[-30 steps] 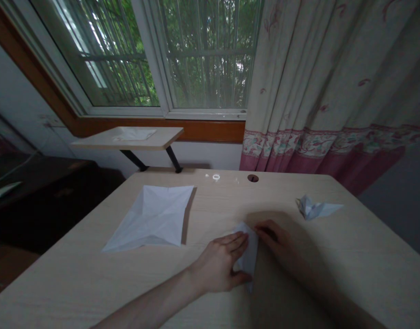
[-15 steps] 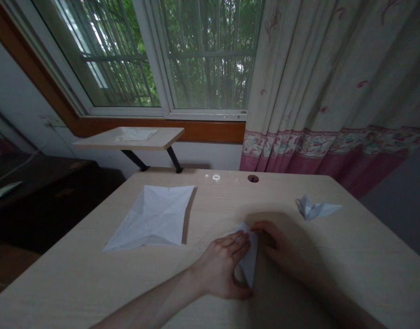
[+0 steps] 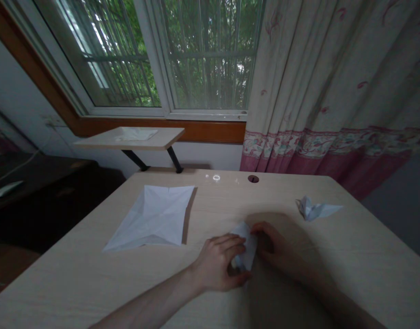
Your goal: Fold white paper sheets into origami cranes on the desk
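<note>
A small folded white paper [image 3: 246, 249] lies on the light wooden desk [image 3: 210, 292] in front of me. My left hand [image 3: 218, 265] has its fingers curled over the paper's left side, thumb pinching underneath. My right hand [image 3: 276, 249], in shadow, pinches the paper's upper right edge with its fingertips. Both hands hold the same piece.
A creased, unfolded white sheet [image 3: 153, 219] lies to the left. A finished folded paper figure [image 3: 314, 210] sits at the right. A cable hole [image 3: 253, 178] is at the desk's back. Beyond are a small shelf [image 3: 130, 138], a window and a curtain [image 3: 333, 91].
My left hand's fingers have curled tighter and lifted the paper's left side; the right hand's fingertips moved slightly in on the paper's top edge.
</note>
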`<state>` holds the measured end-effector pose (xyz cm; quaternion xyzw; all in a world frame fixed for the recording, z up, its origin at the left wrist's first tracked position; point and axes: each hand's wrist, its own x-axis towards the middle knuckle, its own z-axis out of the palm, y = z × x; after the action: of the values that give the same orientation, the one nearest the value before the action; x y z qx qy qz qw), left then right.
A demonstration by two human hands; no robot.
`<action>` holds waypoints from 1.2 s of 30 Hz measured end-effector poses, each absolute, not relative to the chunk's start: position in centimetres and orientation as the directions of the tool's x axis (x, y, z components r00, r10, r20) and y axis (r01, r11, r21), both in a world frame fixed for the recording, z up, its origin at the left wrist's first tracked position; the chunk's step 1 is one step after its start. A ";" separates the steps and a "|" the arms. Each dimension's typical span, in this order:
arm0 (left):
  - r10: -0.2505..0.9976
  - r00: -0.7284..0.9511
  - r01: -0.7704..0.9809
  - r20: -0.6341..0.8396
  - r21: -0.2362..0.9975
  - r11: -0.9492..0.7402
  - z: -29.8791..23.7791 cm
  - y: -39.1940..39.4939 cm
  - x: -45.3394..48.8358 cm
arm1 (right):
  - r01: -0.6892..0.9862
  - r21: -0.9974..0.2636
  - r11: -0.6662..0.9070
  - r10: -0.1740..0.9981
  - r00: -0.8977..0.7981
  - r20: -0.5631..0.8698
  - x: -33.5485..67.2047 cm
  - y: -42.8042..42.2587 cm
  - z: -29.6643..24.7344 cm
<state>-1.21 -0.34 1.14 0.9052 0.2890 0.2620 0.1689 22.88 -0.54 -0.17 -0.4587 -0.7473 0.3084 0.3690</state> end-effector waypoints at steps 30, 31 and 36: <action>0.820 0.445 0.403 0.359 0.738 -0.542 0.7 0.9 -0.4 | 0.479 -0.834 0.273 0.960 -0.190 0.206 22.7 -0.2 -1.0; 0.811 0.447 0.397 0.378 0.728 -0.558 0.6 0.9 -0.5 | 0.499 -0.823 0.271 0.962 -0.162 0.218 22.6 -0.2 -1.2; 0.740 0.510 0.414 0.439 0.629 -0.658 0.5 0.8 -0.5 | 0.617 -0.694 0.372 0.911 -0.097 0.401 22.6 -0.2 -2.0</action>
<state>-0.47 0.77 0.48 0.8383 0.3441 0.3556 0.2290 22.60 -0.20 -2.05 -0.5313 -0.7188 0.1788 0.4113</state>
